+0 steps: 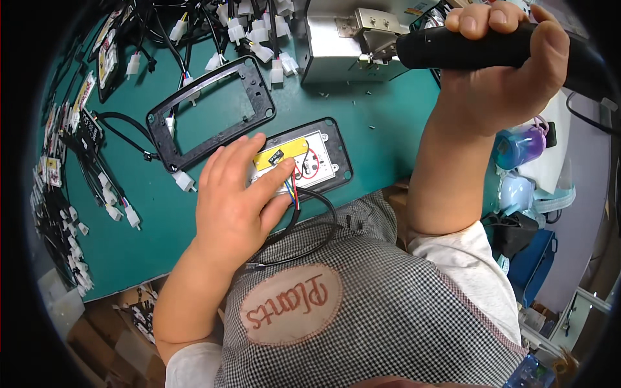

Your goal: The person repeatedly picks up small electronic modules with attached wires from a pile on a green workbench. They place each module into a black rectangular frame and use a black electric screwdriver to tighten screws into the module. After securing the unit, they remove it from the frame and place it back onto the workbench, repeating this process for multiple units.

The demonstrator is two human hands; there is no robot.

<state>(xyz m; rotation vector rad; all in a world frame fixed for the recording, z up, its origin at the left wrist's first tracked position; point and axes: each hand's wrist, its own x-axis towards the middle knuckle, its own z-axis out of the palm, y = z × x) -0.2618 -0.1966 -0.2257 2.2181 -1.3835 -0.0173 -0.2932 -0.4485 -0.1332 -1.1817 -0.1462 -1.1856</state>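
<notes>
My left hand (pixel 229 200) rests with fingers outstretched and apart on a black rectangular housing (pixel 341 152). Its index fingertip touches the white circuit board (pixel 330 158) inside, beside a yellow block (pixel 297 148). Thin coloured wires (pixel 294 192) run from the board past my thumb into a black cable (pixel 334 223); the housing's left end is hidden under my hand. Raised at the upper right, my right hand (pixel 511 71) is closed around a thick black electric screwdriver (pixel 462 49). Its front end points left, at the metal screw feeder (pixel 346 61).
An empty black frame (pixel 169 155) lies left of the housing, across some cables. White-plugged cables (pixel 259 32) crowd the back and left of the green table (pixel 362 145). Small screws (pixel 371 127) are scattered near the feeder. A purple-blue cup (pixel 521 145) stands at the right.
</notes>
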